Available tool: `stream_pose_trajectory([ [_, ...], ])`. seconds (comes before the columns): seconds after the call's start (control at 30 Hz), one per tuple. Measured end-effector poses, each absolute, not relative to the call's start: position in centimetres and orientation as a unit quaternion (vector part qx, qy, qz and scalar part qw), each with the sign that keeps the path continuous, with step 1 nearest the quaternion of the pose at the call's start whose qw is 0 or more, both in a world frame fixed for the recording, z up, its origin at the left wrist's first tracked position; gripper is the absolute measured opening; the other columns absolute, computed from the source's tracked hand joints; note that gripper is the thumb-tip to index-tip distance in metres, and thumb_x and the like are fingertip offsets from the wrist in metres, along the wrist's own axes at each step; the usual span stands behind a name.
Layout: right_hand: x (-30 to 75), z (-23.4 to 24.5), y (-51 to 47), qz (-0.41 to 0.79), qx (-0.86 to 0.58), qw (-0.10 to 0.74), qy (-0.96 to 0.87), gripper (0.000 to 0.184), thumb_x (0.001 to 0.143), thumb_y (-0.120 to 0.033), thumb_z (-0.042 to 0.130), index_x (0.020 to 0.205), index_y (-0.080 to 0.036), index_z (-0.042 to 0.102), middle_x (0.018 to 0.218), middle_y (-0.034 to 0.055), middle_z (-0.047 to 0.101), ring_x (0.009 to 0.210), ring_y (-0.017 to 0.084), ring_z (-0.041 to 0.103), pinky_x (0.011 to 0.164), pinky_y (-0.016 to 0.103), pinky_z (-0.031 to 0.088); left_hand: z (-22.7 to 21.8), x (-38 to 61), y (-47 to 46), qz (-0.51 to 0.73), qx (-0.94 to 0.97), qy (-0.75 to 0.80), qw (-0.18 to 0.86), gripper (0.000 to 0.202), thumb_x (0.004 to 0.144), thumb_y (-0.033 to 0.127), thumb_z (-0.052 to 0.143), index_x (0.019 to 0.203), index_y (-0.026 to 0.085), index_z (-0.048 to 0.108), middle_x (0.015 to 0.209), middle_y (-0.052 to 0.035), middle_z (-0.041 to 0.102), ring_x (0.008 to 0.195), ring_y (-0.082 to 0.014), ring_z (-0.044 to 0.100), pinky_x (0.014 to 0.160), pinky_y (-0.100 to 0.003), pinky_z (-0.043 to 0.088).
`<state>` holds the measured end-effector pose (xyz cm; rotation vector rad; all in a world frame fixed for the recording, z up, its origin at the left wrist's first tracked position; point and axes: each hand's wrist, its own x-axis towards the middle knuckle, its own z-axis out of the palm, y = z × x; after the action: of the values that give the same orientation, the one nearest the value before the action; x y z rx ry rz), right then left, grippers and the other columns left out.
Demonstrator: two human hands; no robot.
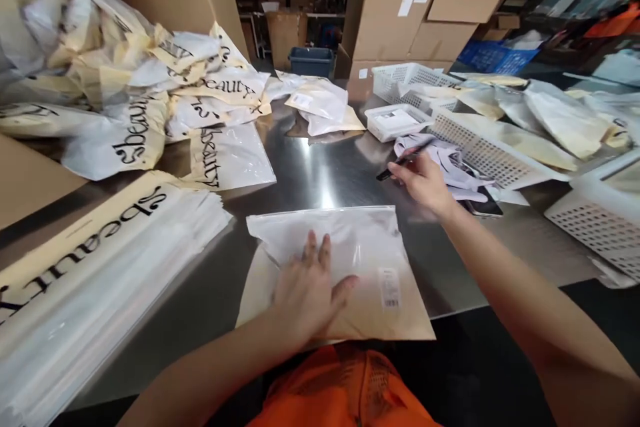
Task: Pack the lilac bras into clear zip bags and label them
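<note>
My left hand (307,290) lies flat, fingers apart, on a clear zip bag (370,247) with a cream lower half and a barcode sticker, pressing it onto the steel table (320,173) at the near edge. My right hand (425,181) reaches forward to the right and grips a black pen (395,168), its tip pointing left. Just beyond that hand lies a crumpled white garment (450,160).
A stack of flat printed bags (85,267) lies at the near left, a heap of filled bags (130,87) behind it. White perforated baskets (595,220) and more bags fill the right side. A dark phone (483,208) lies near my right wrist. Cardboard boxes (400,13) stand behind.
</note>
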<state>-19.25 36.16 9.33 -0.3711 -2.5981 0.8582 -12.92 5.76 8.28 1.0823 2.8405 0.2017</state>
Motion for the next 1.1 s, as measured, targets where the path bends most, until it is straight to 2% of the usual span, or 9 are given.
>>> stream_pose_trajectory([
  [0.17,-8.7,10.6,28.6,0.697,0.038,0.119,-0.706,0.029,0.083,-0.024,0.073,0.083,-0.021,0.044,0.079,-0.0033,0.055,0.061,0.011,0.060,0.056,0.023,0.051,9.6,-14.1,4.9,0.176,0.454,0.867,-0.103,0.055,0.101,0.051,0.034,0.136,0.011,0.051,0.098,-0.0093,0.074,0.064,-0.0195,0.067,0.048,-0.030,0.044],
  [0.23,-7.0,10.4,25.3,0.716,0.053,0.085,-0.691,0.018,0.090,-0.032,0.067,0.086,-0.020,0.054,0.083,-0.0003,0.056,0.066,0.011,0.060,0.061,0.025,0.052,9.7,-14.0,5.9,0.191,0.474,0.853,-0.107,0.042,0.104,0.042,0.030,0.108,0.015,0.063,0.074,-0.0032,0.069,0.055,-0.0172,0.063,0.045,-0.029,0.037],
  [0.3,-6.6,10.5,23.6,0.708,0.048,0.103,-0.696,0.033,0.097,-0.046,0.055,0.077,-0.019,0.058,0.083,0.0029,0.054,0.072,0.013,0.057,0.069,0.029,0.053,9.9,-13.6,6.8,0.216,0.495,0.838,-0.076,0.042,0.105,0.036,0.025,0.086,0.018,0.058,0.060,0.0000,0.060,0.048,-0.0164,0.058,0.044,-0.029,0.031],
  [0.47,-5.1,13.7,26.0,0.679,-0.052,0.263,-0.684,0.056,0.101,-0.054,0.032,0.057,-0.020,0.034,0.071,0.0057,0.044,0.076,0.019,0.053,0.074,0.041,0.052,11.1,-11.6,4.7,0.328,0.532,0.769,0.136,0.033,0.104,0.032,0.025,0.078,0.023,0.043,0.054,0.0061,0.050,0.042,-0.0116,0.047,0.043,-0.027,0.030],
  [0.57,-3.5,14.7,28.6,0.631,-0.129,0.430,-0.633,0.054,0.103,-0.045,0.013,0.064,-0.022,0.043,0.076,0.0085,0.046,0.088,0.021,0.058,0.080,0.043,0.052,9.8,-9.8,3.2,0.334,0.533,0.772,0.087,0.030,0.101,0.028,0.031,0.076,0.022,0.047,0.063,0.0024,0.059,0.057,-0.0137,0.058,0.053,-0.027,0.043],
  [0.63,-3.1,13.1,28.9,0.628,-0.159,0.430,-0.628,0.056,0.102,-0.050,0.011,0.069,-0.023,0.047,0.080,0.0088,0.048,0.082,0.020,0.058,0.073,0.040,0.052,7.8,-8.8,3.5,0.321,0.556,0.766,-0.036,0.027,0.099,0.029,0.037,0.079,0.020,0.054,0.095,-0.0058,0.071,0.094,-0.0228,0.067,0.085,-0.039,0.051],
  [0.73,-3.6,7.9,27.5,0.692,-0.177,0.306,-0.629,0.053,0.096,-0.064,0.031,0.072,-0.021,0.049,0.076,0.0051,0.051,0.058,0.015,0.054,0.055,0.033,0.051,4.2,-8.0,5.6,0.268,0.582,0.760,-0.104,0.030,0.098,0.037,0.045,0.080,0.018,0.059,0.144,-0.0102,0.054,0.139,-0.0359,0.040,0.118,-0.063,0.017],
  [0.9,-4.0,0.1,26.1,0.748,-0.211,0.265,-0.571,0.039,0.072,-0.048,0.079,0.082,-0.022,0.052,0.088,0.0002,0.061,0.068,0.014,0.065,0.069,0.032,0.060,0.5,-8.0,7.8,0.171,0.575,0.796,-0.079,0.033,0.096,0.046,0.052,0.088,0.017,0.066,0.149,-0.0091,0.049,0.144,-0.0392,0.033,0.119,-0.069,0.000],
  [1.1,-2.4,-1.2,26.5,0.666,-0.151,0.337,-0.648,0.025,0.089,-0.034,0.066,0.095,-0.025,0.044,0.091,0.0005,0.063,0.076,0.014,0.066,0.072,0.031,0.058,-0.3,-7.8,7.3,0.167,0.572,0.798,-0.085,0.029,0.095,0.043,0.053,0.087,0.018,0.066,0.150,-0.0052,0.048,0.145,-0.0362,0.032,0.121,-0.066,-0.004],
])
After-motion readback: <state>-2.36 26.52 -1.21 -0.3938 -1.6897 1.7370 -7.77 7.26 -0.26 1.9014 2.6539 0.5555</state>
